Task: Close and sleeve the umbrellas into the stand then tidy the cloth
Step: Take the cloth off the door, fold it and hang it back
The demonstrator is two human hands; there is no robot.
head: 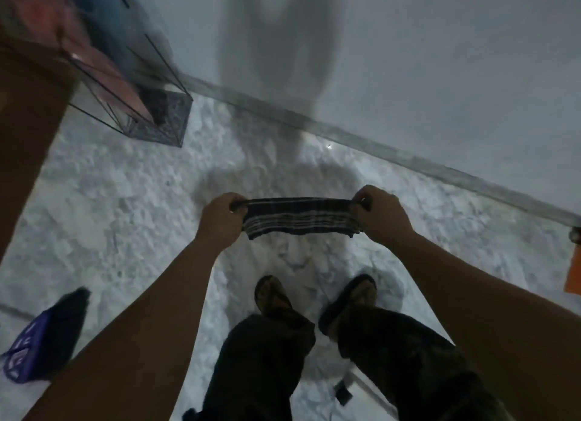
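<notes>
A dark cloth with pale stripes (300, 219) hangs stretched between both hands at waist height above the floor. My left hand (221, 216) grips its left top corner and my right hand (382, 211) grips its right top corner. At the upper left a black wire umbrella stand (160, 122) rests on the floor by the wall. It holds a closed red umbrella (103, 74) and a closed blue-grey umbrella (125, 30), both leaning left and blurred.
A brown wooden panel (28, 122) rises at the left edge. A dark bag with a purple patterned side (44, 335) lies on the white marble floor at lower left. My sandalled feet (317, 298) stand below the cloth. An orange object (573, 269) is at the right edge.
</notes>
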